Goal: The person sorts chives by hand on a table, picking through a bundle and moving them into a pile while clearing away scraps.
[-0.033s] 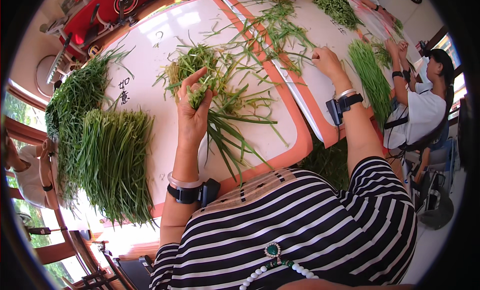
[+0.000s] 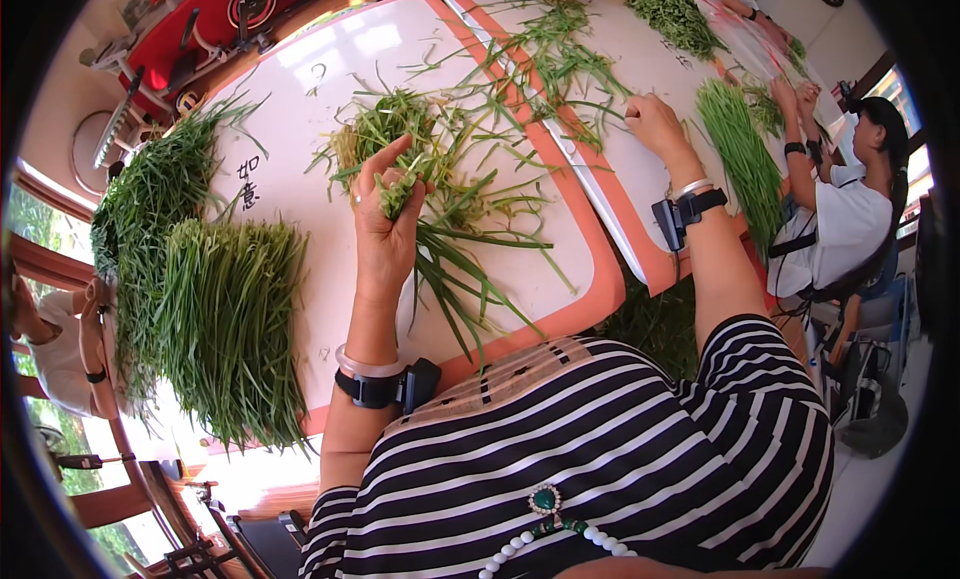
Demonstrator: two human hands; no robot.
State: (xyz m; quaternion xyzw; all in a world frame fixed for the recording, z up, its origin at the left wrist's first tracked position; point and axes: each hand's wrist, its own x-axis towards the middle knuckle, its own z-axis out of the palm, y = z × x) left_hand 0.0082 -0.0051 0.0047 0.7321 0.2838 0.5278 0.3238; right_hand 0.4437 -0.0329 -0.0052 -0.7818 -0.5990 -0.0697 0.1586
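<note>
My left hand [image 2: 385, 214] is closed around a small bunch of green chives [image 2: 462, 279]. Their pale cut ends poke up by the thumb, the index finger points up, and the long leaves hang toward the table's near edge. Out to the right my right hand [image 2: 658, 129] is raised with its fingers curled in. A few loose strands lie close to its fingertips, but whether it pinches anything I cannot make out. Beyond my left hand lies a heap of chive scraps [image 2: 395, 119], with loose yellowish and green bits [image 2: 510, 194] strewn rightward.
A neat stack of chives [image 2: 230, 329] lies at the left, beside a looser pile [image 2: 165, 189]. Another bundle [image 2: 740, 149] rests on the right table, near a seated person [image 2: 850, 199]. A gap [image 2: 600, 214] divides the two pink-edged white tables [image 2: 330, 79]. Other people's hands work around.
</note>
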